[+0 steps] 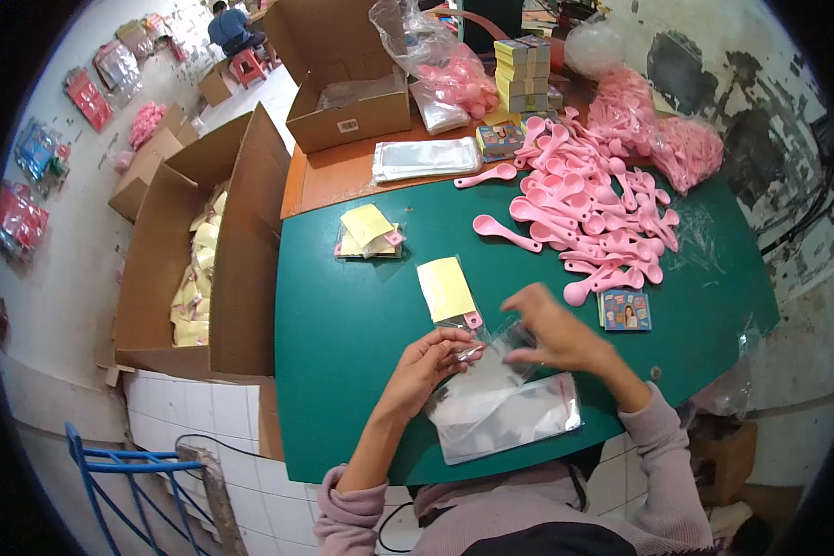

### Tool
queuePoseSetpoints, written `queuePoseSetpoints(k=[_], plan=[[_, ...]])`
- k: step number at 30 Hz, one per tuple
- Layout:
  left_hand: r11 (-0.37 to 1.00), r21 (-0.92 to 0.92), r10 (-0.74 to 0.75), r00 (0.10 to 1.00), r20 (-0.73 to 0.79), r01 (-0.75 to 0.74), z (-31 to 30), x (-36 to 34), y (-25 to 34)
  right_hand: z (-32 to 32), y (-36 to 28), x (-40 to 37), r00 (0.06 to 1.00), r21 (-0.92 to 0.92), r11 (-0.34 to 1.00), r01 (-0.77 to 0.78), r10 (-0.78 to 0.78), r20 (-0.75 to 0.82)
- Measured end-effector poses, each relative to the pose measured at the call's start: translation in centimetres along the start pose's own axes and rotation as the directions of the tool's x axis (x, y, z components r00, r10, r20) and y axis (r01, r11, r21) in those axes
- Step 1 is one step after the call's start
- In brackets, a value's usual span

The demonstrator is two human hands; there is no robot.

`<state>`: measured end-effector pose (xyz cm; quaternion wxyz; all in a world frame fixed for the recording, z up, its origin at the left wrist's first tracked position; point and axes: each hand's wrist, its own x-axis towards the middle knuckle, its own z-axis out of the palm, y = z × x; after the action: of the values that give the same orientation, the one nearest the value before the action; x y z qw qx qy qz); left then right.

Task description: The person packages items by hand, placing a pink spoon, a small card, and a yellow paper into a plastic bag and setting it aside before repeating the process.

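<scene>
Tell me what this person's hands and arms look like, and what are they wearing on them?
The left hand and right hand are bare, with no gloves. I can't see a watch or bracelet. The left sleeve and right sleeve are soft, dusty pink, textured cloth, pushed up off the wrists.

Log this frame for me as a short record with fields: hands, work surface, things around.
left hand: fingertips pinching clear plastic
right hand: raised, thumb and fingers apart, blurred
surface: green tabletop
near hands: stacked clear sleeves; packet with yellow card
right side: heap of pink spoons; small stack of printed cards
left side: open carton holding yellow-card packets
background: seated person
</scene>
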<state>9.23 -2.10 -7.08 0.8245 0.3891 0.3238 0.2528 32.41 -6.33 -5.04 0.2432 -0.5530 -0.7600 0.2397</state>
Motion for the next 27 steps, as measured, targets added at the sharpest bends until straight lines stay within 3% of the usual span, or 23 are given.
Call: queuePoseSetpoints(k=[2,4,5,6,7,9,11,13,14,15,16,17,19,20,25,27], plan=[[0.992,-0.126,0.035,0.997,0.066,-0.026,-0.4,0.1,-0.3,2.4,-0.6,1.4,0.999,0.031,0.999,0.043,-0.043,0.017],[0.998,-0.061,0.027,0.999,0.046,-0.025,-0.8,-0.3,0.5,3.8,0.2,3.0,0.967,0.034,0.978,0.207,-0.200,-0.158],[0.999,-0.021,0.030,0.999,0.037,-0.029,-0.8,-0.4,0.7,3.8,0.3,3.0,0.966,0.037,0.977,0.210,-0.201,-0.161],[0.990,0.130,0.054,0.998,-0.021,-0.050,-1.1,-0.6,0.9,3.1,0.0,2.8,0.981,0.200,0.971,0.133,-0.101,-0.166],[0.991,0.124,0.056,0.998,-0.019,-0.053,-0.7,-0.5,1.1,2.5,-0.2,2.7,0.988,0.354,0.934,0.053,0.002,-0.153],[0.774,0.623,0.213,0.973,-0.084,-0.115,0.1,-0.5,1.2,2.2,-0.4,2.4,0.982,0.359,0.932,0.044,0.026,-0.188],[0.761,0.640,0.224,0.968,-0.110,-0.103,0.4,-0.3,0.1,2.4,-0.4,1.7,0.982,0.432,0.889,0.154,-0.089,-0.167],[0.462,0.862,0.474,0.880,-0.041,-0.208,-0.3,0.3,-0.9,2.7,-0.4,1.8,0.976,0.422,0.888,0.181,-0.110,-0.186],[0.464,0.862,0.472,0.880,-0.044,-0.205,-0.5,0.3,-1.0,2.8,-0.4,1.8,0.969,0.406,0.889,0.211,-0.136,-0.206],[0.562,0.794,0.487,0.868,-0.092,-0.231,-0.5,0.3,-1.0,3.0,-0.6,1.8,0.970,0.407,0.889,0.209,-0.135,-0.203],[0.649,0.715,0.497,0.856,-0.141,-0.259,-0.5,0.4,-0.9,3.4,-0.9,1.9,0.969,0.426,0.886,0.185,-0.093,-0.228],[0.651,0.713,0.496,0.857,-0.141,-0.260,-0.4,0.4,-0.8,3.6,-1.0,1.9,0.966,0.445,0.881,0.161,-0.050,-0.252],[0.724,0.636,0.429,0.896,-0.114,-0.266,-0.5,0.8,-0.6,3.5,0.1,2.2,0.982,0.437,0.893,0.111,-0.030,-0.186],[0.725,0.636,0.426,0.897,-0.115,-0.263,-0.4,0.6,-0.3,3.5,0.4,2.3,0.993,0.432,0.900,0.061,-0.013,-0.114],[0.532,0.821,0.464,0.883,-0.075,-0.210,-0.4,0.2,0.4,3.5,0.2,2.2,0.995,0.572,0.820,0.002,0.055,-0.082],[0.550,0.807,0.464,0.882,-0.081,-0.215,-0.5,0.3,0.1,3.4,0.2,2.2,0.994,0.615,0.789,-0.007,0.072,-0.080]])
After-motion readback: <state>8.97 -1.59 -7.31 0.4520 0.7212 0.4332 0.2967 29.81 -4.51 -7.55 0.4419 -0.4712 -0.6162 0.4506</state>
